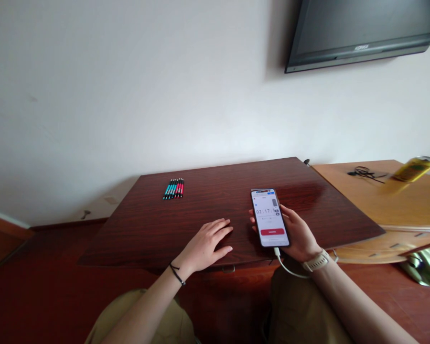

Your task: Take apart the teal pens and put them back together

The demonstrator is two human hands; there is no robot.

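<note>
My right hand (301,234) is wrapped round a smartphone (270,220), its lit screen facing up with a running timer and a red button. A white charging cable (283,264) is plugged into the phone's lower end and runs toward my right wrist. Palm down, my left hand (209,243) rests near the front edge of the dark wooden table (229,188), fingers stretched out and holding nothing. Beyond it, toward the back left, several pens (173,189) lie side by side in a row, some turquoise and black, others pink and black.
To the right stands a lighter wooden cabinet (351,196) bearing a coiled black cable (367,173) and a yellow can (415,168). A television (365,33) hangs on the white wall at upper right. A shiny green bag-like item (424,267) is low on the right.
</note>
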